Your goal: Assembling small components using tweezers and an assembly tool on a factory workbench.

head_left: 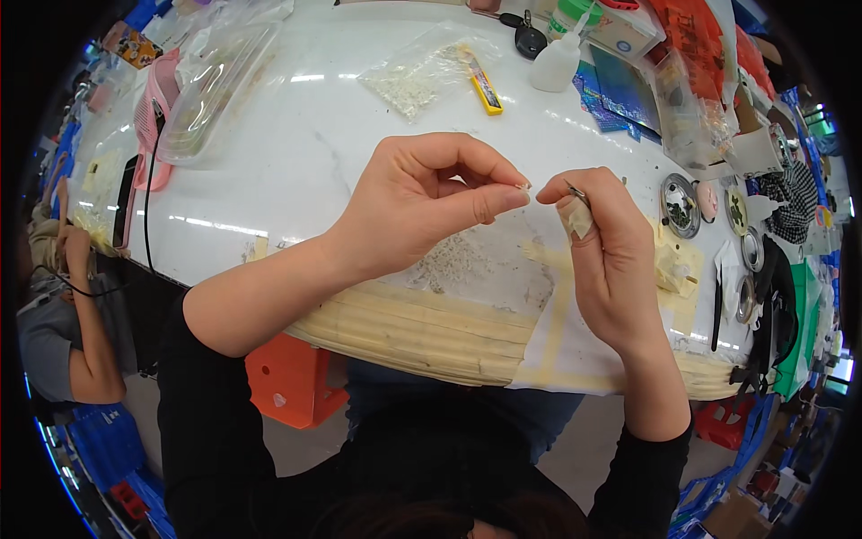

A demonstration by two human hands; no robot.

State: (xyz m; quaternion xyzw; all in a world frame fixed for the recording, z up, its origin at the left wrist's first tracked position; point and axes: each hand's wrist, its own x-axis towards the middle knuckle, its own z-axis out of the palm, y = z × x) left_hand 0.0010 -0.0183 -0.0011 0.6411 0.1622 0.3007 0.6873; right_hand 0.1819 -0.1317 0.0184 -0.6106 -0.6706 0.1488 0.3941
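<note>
Above the near part of the white table, my left hand pinches a tiny pale bit between thumb and index fingertip; it is too small to name. Close by on the right, my right hand is curled, with a small dark metal piece between index finger and thumb. Most of that piece is hidden. Beige tape wraps the right thumb. The fingertips of both hands are almost touching. Below them, a scatter of small white bits lies on the tabletop.
Beige tape strips cover the table's near edge. Farther back lie a clear bag of white bits, a slim yellow object and a white squeeze bottle. Round metal tins stand right. Another person's arm shows left.
</note>
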